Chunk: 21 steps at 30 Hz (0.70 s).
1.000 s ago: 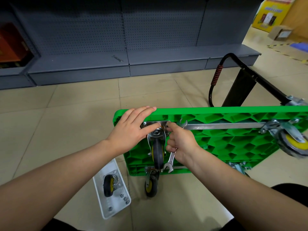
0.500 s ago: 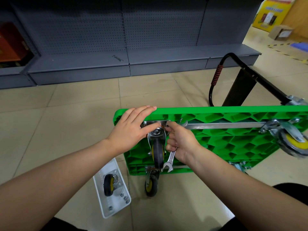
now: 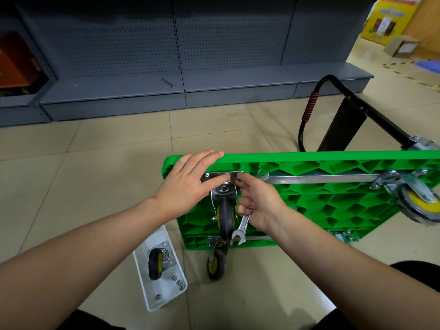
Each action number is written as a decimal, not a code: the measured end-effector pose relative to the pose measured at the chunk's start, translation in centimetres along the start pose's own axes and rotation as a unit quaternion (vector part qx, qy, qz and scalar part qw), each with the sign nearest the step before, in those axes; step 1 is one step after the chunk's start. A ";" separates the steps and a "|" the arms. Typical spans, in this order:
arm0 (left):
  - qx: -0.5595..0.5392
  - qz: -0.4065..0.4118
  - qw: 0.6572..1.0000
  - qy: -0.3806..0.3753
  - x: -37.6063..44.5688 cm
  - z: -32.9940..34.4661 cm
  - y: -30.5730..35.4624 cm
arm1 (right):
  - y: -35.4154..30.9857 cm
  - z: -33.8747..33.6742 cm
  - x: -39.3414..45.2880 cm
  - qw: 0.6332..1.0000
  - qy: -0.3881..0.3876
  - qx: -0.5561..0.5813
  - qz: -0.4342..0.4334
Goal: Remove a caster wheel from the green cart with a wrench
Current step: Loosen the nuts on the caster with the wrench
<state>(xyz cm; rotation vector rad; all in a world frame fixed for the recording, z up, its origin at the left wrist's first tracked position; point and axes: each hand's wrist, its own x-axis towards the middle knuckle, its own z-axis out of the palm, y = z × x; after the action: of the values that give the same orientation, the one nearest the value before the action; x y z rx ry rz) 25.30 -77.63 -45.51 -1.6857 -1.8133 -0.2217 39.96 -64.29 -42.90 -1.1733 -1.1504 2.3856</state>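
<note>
- Nothing I can see has moved since the earlier frames: left hand (image 3: 188, 186) still flat, fingers straight, on green cart (image 3: 309, 201) edge and caster wheel (image 3: 225, 215) plate.
- Right hand (image 3: 259, 201) still curled round wrench (image 3: 241, 231); its top end hidden, bolt contact unclear.

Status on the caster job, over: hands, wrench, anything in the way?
Left hand flat on green cart. Right hand grips wrench beside caster wheel, fingers at the plate. Nothing blocking.
</note>
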 end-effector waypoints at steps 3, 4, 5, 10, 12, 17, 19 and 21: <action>0.002 0.000 1.000 0.000 0.0 0.0 0.0 | -0.2 0.0 0.0 1.000 0.004 0.014 -0.002; 0.002 0.001 1.000 0.000 0.0 0.0 0.0 | -0.2 0.0 0.1 1.000 0.007 0.019 -0.002; 0.003 0.001 1.000 -0.001 0.0 0.0 0.0 | -0.2 0.0 0.2 1.000 0.008 0.021 -0.002; 0.000 0.000 1.000 -0.006 0.0 -0.1 0.1 | 0.1 -0.1 0.2 1.000 -0.001 0.011 0.004; -0.001 -0.002 1.000 -0.004 0.0 -0.1 0.1 | 0.3 -0.1 0.3 1.000 -0.003 0.008 0.006; 0.002 0.000 1.000 -0.005 0.0 0.0 0.0 | 0.4 -0.5 0.7 1.000 0.006 0.005 -0.002; 0.007 0.001 1.000 -0.005 0.0 0.0 0.0 | 0.2 -0.7 0.4 1.000 0.004 -0.006 -0.005; 0.010 0.002 1.000 -0.010 0.0 -0.2 0.2 | 0.2 -1.0 0.0 1.000 0.004 -0.021 -0.012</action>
<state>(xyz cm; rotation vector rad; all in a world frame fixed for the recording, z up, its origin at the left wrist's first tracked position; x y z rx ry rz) 25.52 -77.70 -45.39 -1.6834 -1.8201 -0.1841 40.73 -63.86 -43.37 -1.1736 -1.2107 2.3473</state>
